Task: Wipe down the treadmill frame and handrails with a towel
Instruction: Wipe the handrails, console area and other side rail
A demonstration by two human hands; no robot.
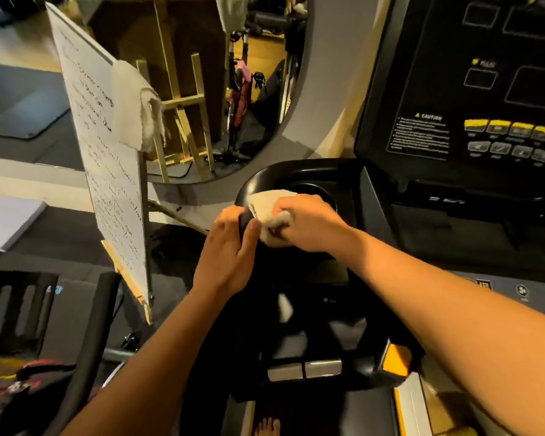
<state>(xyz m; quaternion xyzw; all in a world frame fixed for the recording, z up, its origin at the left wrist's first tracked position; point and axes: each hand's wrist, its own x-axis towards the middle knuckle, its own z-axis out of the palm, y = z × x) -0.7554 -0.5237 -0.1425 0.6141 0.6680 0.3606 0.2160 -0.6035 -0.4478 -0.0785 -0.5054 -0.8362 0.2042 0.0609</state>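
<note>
A bunched cream towel (pixel 269 209) lies pressed on the black left handrail (pixel 265 176) of the treadmill, beside the round cup holder (pixel 309 188). My right hand (pixel 309 223) grips the towel from above. Just to its left, my left hand (pixel 230 250) wraps around the same black rail, thumb touching the towel's lower edge. The grey curved frame upright (pixel 324 99) rises behind the rail. The black console (pixel 472 89) with yellow buttons fills the upper right.
A whiteboard with handwriting (pixel 101 152) on a wooden easel stands close on the left, with another white cloth (pixel 136 105) draped over its edge. A second machine's black bar (pixel 92 335) sits lower left. A bare foot (pixel 266 426) rests on the belt below.
</note>
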